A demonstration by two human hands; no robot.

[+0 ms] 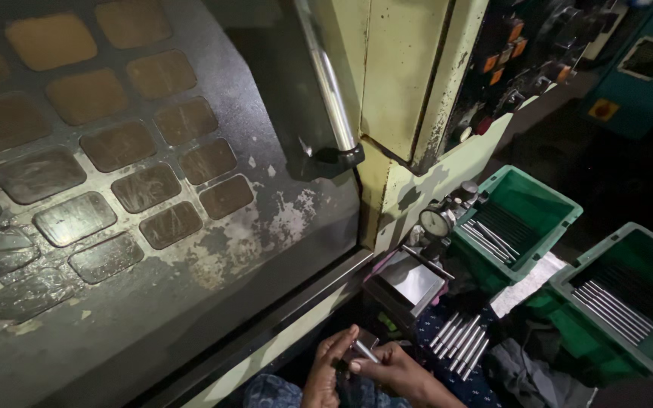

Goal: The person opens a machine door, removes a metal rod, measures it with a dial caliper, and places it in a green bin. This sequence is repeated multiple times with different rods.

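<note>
I see one short metal rod, silvery and thin, pinched between both my hands low in the frame at about 6 o'clock. It tilts, its upper end pointing toward 10 o'clock, its lower end hidden by my fingers.

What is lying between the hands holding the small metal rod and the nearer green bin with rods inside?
In the head view, between the hands with the small metal rod and the nearer green bin lies a row of loose metal rods on dark dotted cloth.
</note>
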